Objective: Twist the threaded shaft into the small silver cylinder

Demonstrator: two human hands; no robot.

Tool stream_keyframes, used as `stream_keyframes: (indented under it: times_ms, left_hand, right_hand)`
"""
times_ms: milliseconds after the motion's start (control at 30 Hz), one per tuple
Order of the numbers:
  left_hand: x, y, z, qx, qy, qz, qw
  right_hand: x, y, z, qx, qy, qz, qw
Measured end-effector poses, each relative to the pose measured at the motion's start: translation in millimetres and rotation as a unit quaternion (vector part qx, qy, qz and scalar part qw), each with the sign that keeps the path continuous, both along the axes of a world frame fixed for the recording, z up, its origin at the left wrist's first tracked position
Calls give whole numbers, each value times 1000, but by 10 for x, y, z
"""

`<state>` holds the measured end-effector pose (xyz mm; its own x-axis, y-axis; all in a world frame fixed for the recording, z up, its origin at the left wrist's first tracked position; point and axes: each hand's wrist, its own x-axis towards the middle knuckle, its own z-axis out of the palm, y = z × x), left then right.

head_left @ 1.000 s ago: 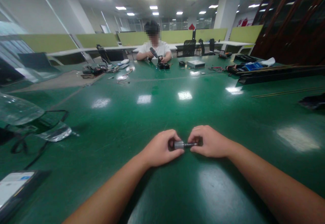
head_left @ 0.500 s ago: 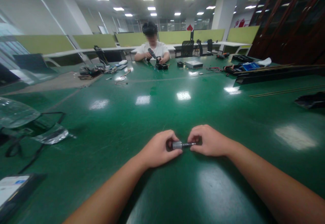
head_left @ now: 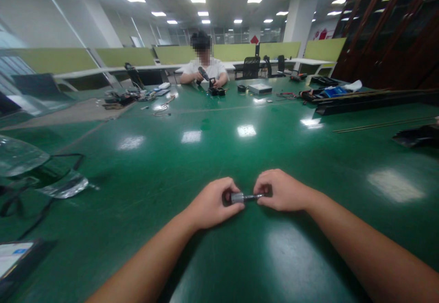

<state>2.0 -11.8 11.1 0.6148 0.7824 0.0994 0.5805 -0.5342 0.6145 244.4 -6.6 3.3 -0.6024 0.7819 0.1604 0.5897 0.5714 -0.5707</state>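
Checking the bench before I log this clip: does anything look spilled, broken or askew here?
Nothing stands out. The left hand and right hand hold a small grey metal cylinder with a thin dark shaft level just above the glossy green table; no spill or damage is visible.

Both hands are low on the green table (head_left: 212,156), close together. The left hand (head_left: 212,203) pinches a short silver cylinder (head_left: 237,197); the right hand (head_left: 281,191) grips the thin dark shaft (head_left: 254,197) sticking out of it, the piece lying level between them. Across the table, a person in a white shirt (head_left: 203,67) holds a dark power tool (head_left: 203,73). Clear plastic wrap (head_left: 24,156) lies at left.
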Motion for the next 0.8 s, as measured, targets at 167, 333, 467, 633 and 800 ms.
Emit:
stream_keyframes:
  times_ms: [167,333,467,633,800]
  left_hand:
    - [-1,8,-5,1,5,3,1000]
    - [-5,8,-6,3,0,-1,1000]
    - [-7,3,6,-4,-7,-2,1000]
    - [0,-1,14,-5,-6,3,1000]
    - [-3,5,3,-1,-11,2,1000]
  right_hand:
    - [27,8,2,-5,-9,-2,1000]
    - [41,7,18,-20,-10,-3,1000]
    - [47,10,39,-21,-10,0,1000]
    - [57,14,46,-31,-7,-4,1000]
    - [71,13,44,-38,-9,-2,999]
